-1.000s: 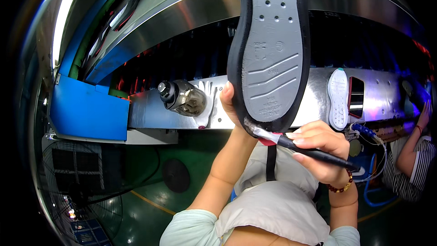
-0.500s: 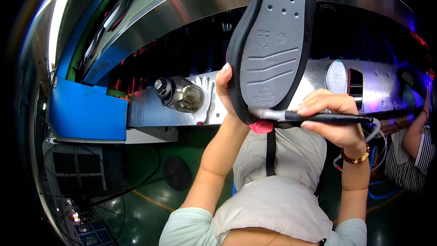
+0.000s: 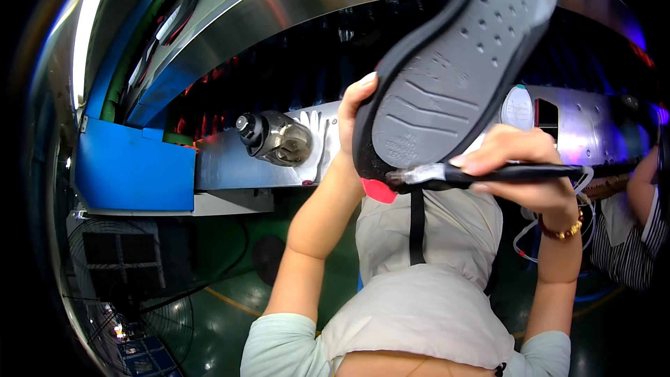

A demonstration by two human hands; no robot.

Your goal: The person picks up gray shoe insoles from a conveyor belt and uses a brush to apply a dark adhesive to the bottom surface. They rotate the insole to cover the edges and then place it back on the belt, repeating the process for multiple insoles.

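Note:
My left hand [image 3: 353, 108] grips a shoe sole [image 3: 433, 101] by its left edge near the heel, thumb on the rim. The sole has a grey, grooved and dimpled middle and a black rim; it tilts with its far end up and to the right. A red-pink tab [image 3: 378, 190] juts out at the heel. My right hand [image 3: 520, 160] is closed on a black-handled brush [image 3: 488, 173], held almost level. The bristles touch or nearly touch the black heel rim beside the tab. The fingers behind the sole are hidden.
A dark bottle [image 3: 276, 139] and a white glove [image 3: 315, 143] lie on the metal ledge [image 3: 220, 160]. A pale oval piece [image 3: 517, 107] is right of the sole. White tubing [image 3: 587, 192] hangs by my right wrist. A fan [image 3: 125, 300] stands lower left; another person's arm [image 3: 641, 185] shows at right.
The sole has turned clockwise, its far end swinging right, and the heel has shifted slightly left. My right hand has moved a little right, and the brush still meets the heel end.

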